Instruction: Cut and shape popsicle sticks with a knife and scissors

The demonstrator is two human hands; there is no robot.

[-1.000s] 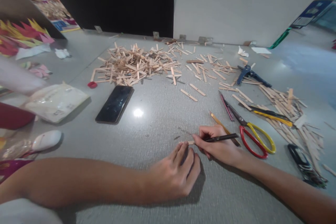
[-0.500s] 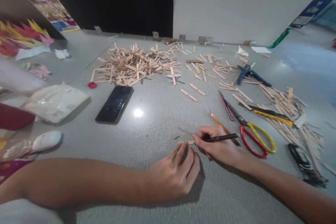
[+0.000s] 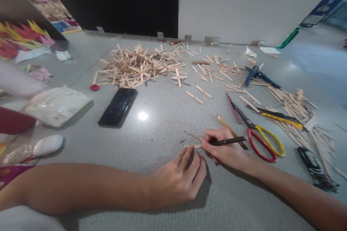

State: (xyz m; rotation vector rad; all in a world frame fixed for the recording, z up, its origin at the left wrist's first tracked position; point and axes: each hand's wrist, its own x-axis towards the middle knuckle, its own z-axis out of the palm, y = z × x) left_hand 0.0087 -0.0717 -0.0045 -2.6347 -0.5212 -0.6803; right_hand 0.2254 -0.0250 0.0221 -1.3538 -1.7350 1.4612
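My left hand (image 3: 180, 177) bends over the table, its fingertips pressing down one end of a small wooden craft stick (image 3: 197, 146). Close against it on the right, my right hand (image 3: 223, 146) grips a slim black pen-shaped tool (image 3: 230, 141) in a writing hold. The tool's tip is hidden behind the fingers, near the stick's right end. A few thin dark slivers (image 3: 182, 141) lie just beyond the fingertips. Behind the right hand, partly covered by it, rests a yellow pencil (image 3: 225, 123).
Scissors (image 3: 261, 137) with red and yellow handles lie right of my right hand, by a yellow utility knife (image 3: 282, 117). Craft sticks pile up at the back (image 3: 143, 65) and right (image 3: 298, 108). A phone (image 3: 118, 107) lies left; blue pliers-like tool (image 3: 255, 75) back right.
Almost nothing differs. Both hands stay at the craft stick, with the black tool's tip end only very slightly shifted.
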